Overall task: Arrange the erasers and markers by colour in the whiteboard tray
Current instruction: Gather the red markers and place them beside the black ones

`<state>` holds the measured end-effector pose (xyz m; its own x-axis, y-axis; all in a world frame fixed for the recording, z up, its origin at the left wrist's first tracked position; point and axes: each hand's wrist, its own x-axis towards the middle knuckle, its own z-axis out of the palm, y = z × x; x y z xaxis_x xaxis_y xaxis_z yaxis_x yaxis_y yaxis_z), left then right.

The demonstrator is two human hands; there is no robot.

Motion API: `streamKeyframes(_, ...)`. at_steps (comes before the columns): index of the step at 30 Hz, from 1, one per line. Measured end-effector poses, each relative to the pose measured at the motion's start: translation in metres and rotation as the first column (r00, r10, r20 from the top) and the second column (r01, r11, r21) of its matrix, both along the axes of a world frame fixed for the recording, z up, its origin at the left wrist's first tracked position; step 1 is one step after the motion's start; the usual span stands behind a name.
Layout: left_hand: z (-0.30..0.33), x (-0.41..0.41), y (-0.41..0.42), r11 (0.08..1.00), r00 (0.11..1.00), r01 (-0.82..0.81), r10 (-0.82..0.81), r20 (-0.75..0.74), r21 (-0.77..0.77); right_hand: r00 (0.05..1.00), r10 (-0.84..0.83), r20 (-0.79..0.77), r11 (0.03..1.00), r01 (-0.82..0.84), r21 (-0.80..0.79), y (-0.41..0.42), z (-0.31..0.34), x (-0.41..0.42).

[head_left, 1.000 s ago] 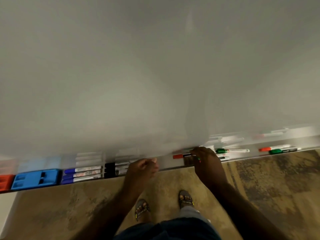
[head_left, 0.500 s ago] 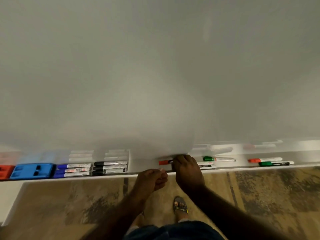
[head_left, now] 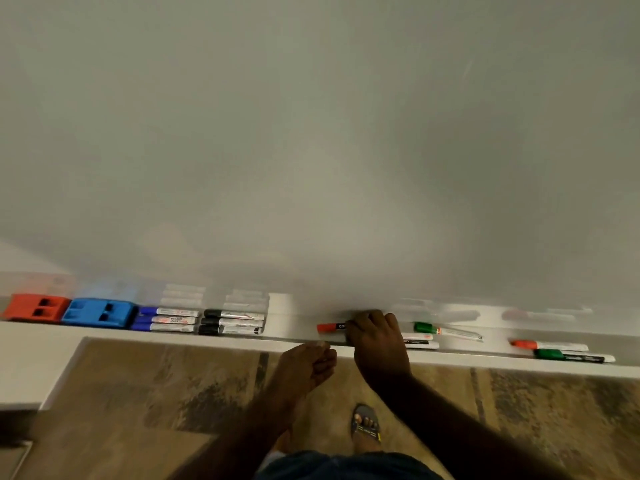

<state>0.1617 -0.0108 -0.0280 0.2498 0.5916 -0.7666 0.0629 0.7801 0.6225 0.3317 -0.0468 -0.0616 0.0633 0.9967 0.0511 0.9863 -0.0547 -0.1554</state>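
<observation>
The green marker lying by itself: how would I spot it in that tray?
Follow the whiteboard tray rightward past the right hand. Just beyond it lies the lone green marker, slightly tilted, cap pointing left. The other green marker, farther right, lies right beside a red one.

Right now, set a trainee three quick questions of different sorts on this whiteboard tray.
1. True or false: the red eraser lies left of the blue eraser.
2. Which marker group sits beside the blue eraser? A black markers B blue markers
3. Fill in: the right hand covers markers in the tray, one showing a ___ cap.

Key: 1 true; 2 B; 3 red.
</observation>
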Motion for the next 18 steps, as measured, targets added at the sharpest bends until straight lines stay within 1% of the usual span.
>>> streamKeyframes(4,0.005,0.014,-0.001,0.993,0.99,-0.115,0.114,0.082,0.001,0.996,0.071,-0.062,0.988,-0.062,0.145,0.0,0.02,-0.007)
streamKeyframes(7,0.009,0.023,-0.006,0.987,0.973,-0.157,0.149,0.175,0.031,0.987,0.09,-0.131,0.984,-0.068,0.165,-0.006,0.038,-0.017)
streamKeyframes(9,0.009,0.025,-0.011,0.986,0.966,-0.155,0.137,0.219,0.069,0.977,0.086,-0.194,0.983,-0.052,0.175,-0.014,0.046,-0.026)
streamKeyframes(12,0.004,0.025,-0.018,0.984,0.967,-0.158,0.137,0.216,0.085,0.956,0.076,-0.283,0.989,-0.037,0.14,-0.024,0.054,-0.037)
streamKeyframes(16,-0.004,0.024,-0.023,0.981,0.97,-0.184,0.172,0.171,0.054,0.927,0.127,-0.354,0.991,-0.103,0.086,-0.039,0.051,-0.032)
streamKeyframes(18,-0.007,0.024,-0.024,0.979,0.964,-0.204,0.198,0.176,0.016,0.911,0.104,-0.4,0.993,-0.075,0.088,-0.048,0.048,-0.021)
